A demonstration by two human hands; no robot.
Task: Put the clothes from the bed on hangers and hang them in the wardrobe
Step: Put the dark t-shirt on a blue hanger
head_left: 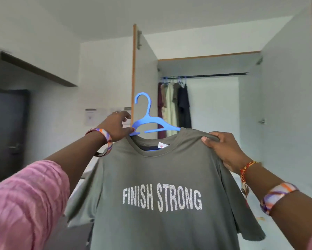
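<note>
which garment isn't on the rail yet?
The grey FINISH STRONG t-shirt, held up by both hands with the blue hanger only partly inside its neck. The other garments already hang on the wardrobe rail.

Grey-green t-shirt (162, 186) at centre with white dotted lettering; small white neck label with red print. Bright blue hanger (148, 121) poking out of its collar. Pink crinkled sleeve (23, 201) at lower left. Bangles (104, 141) on both wrists striped orange, purple and white; red and yellow thread (246, 168) on the wrist at right. White wardrobe doors (285, 98) edged in wood brown. Hanging clothes (175, 103) at upper centre: maroon, pale cream, olive, black, on blue hangers under a black rail (214, 75). Dark grey door (7, 134) at left, white walls.
</note>
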